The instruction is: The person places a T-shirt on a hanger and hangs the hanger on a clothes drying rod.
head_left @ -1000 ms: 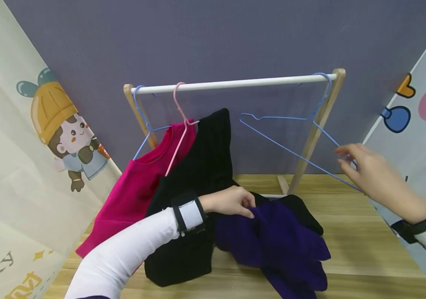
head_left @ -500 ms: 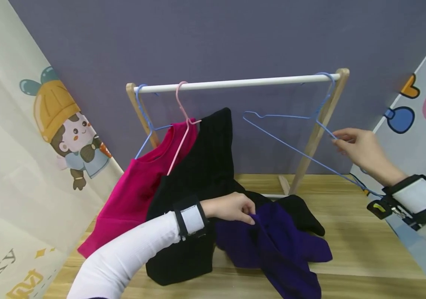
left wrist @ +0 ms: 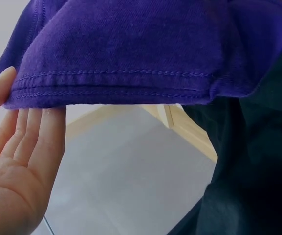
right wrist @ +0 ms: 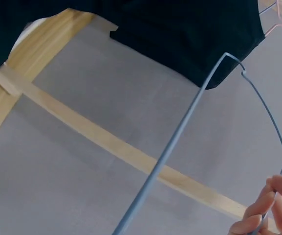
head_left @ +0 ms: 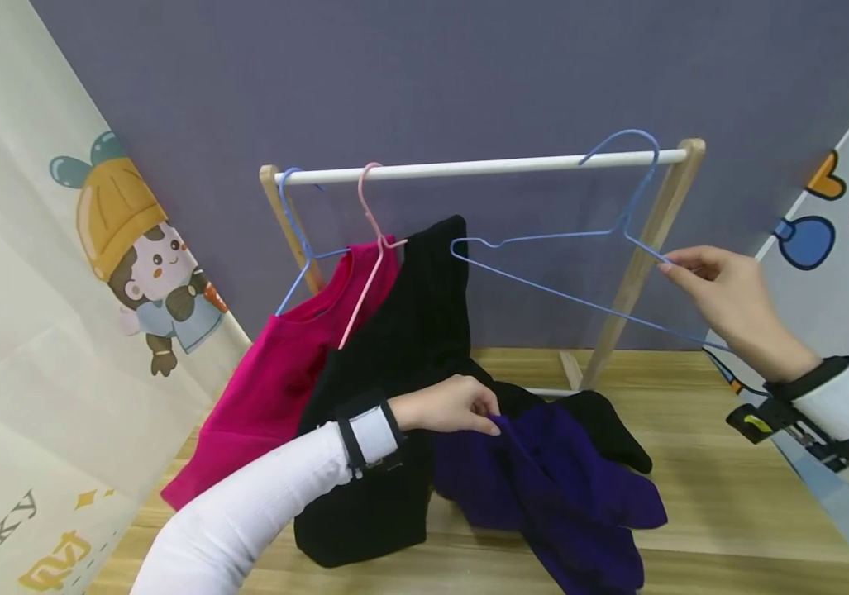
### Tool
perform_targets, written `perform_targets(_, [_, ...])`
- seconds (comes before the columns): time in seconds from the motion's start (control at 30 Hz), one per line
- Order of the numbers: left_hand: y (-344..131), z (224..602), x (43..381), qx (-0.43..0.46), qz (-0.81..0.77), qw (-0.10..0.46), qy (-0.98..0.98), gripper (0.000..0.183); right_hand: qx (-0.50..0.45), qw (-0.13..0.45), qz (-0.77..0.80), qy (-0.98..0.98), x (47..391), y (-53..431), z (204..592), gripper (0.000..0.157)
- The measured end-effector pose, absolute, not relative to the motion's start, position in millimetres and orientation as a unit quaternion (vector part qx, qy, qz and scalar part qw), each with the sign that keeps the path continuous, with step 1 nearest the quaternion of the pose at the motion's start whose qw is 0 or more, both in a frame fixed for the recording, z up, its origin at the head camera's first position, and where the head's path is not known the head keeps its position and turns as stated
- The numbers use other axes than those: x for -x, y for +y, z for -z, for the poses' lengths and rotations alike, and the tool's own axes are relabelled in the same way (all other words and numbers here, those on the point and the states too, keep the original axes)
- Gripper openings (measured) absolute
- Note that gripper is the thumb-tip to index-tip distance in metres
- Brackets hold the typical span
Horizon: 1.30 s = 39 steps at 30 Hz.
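Note:
My left hand pinches the edge of a crumpled dark purple garment above the table. In the left wrist view, the thumb lies over a double-stitched hem of it, with the fingers beneath. At the right, my right hand pinches one shoulder of a bare blue wire hanger between thumb and fingers. The hanger's hook arches above the white rail, its tip overlapping the rail in the head view. From the right wrist view, the hanger's long lower bar slants across in front of the rack leg.
A magenta top on a blue hanger and a black garment on a pink hanger hang at the rack's left. Black cloth also lies behind the purple garment. The rack's wooden right leg stands behind the bare hanger.
My right hand has closed on the blue hanger's shoulder and raised it, so its hook stands higher over the rail and has turned forward. The left hand keeps the purple garment almost in place.

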<state>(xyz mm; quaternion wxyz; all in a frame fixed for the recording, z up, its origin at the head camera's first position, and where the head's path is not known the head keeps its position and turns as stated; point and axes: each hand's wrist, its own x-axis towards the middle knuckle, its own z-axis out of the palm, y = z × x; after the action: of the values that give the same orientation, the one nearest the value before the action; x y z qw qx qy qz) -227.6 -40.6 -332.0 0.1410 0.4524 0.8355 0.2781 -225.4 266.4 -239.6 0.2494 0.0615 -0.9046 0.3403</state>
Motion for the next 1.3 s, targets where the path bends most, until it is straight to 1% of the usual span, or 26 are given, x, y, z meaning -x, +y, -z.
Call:
perform_targets(0.13, [-46, 332, 230, -0.437, -0.290, 0.133, 0.841, 0.004, -0.049, 0.204, -0.356, -0.911, 212, 275, 245, 0.040])
perform_targets(0.23, [-50, 333, 232, -0.428, -0.300, 0.122, 0.844, 0.004, -0.046, 0.191, -0.362, -0.911, 203, 284, 250, 0.039])
perform_targets(0.6, [-61, 337, 237, -0.383, -0.339, 0.081, 0.855, 0.009, -0.030, 0.177, -0.311, -0.933, 173, 326, 267, 0.035])
perform_targets(0.73, [-64, 336, 241, -0.373, -0.343, 0.072, 0.859, 0.010, -0.038, 0.180, -0.305, -0.934, 166, 336, 268, 0.030])
perform_targets(0.93, [-69, 334, 244, -0.371, -0.348, 0.070, 0.858, 0.009, -0.055, 0.166, -0.299, -0.938, 162, 344, 269, 0.024])
perform_targets(1.17, [-72, 333, 244, -0.370, -0.347, 0.071, 0.859, 0.009, -0.079, 0.185, -0.300, -0.933, 162, 353, 277, 0.020])
perform_targets(1.3, [-72, 334, 244, -0.373, -0.353, 0.078, 0.854, 0.008, -0.082, 0.187, -0.290, -0.935, 162, 356, 280, 0.019])
